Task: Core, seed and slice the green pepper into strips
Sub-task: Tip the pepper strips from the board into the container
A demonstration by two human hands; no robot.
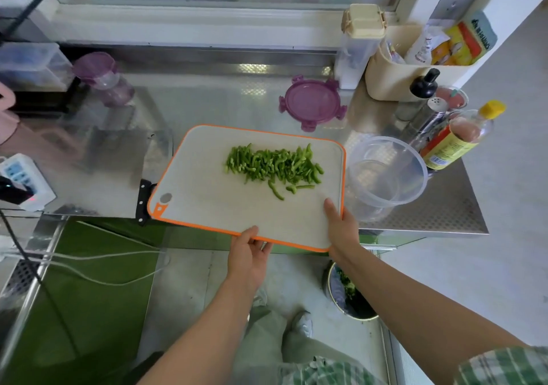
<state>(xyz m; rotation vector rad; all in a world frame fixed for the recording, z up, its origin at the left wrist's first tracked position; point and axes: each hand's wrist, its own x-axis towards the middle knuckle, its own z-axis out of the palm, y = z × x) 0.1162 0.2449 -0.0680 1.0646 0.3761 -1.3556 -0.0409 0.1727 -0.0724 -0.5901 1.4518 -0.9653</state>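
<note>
A pile of green pepper strips (pixel 274 165) lies on the far right part of a white cutting board (pixel 207 194) with an orange rim. The board juts out past the steel counter's front edge. My left hand (pixel 247 254) grips the board's near edge, thumb on top and fingers underneath. My right hand (pixel 341 227) holds the near right corner, thumb lying on the board's top. A black knife handle (pixel 144 202) pokes out from under the board's left side; its blade is hidden.
An empty clear plastic container (pixel 385 177) stands just right of the board, its purple lid (pixel 312 102) behind. Bottles and shakers (pixel 444 135) crowd the right end of the counter. A metal bin (pixel 350 292) with green scraps sits on the floor below. A power strip (pixel 23 180) lies far left.
</note>
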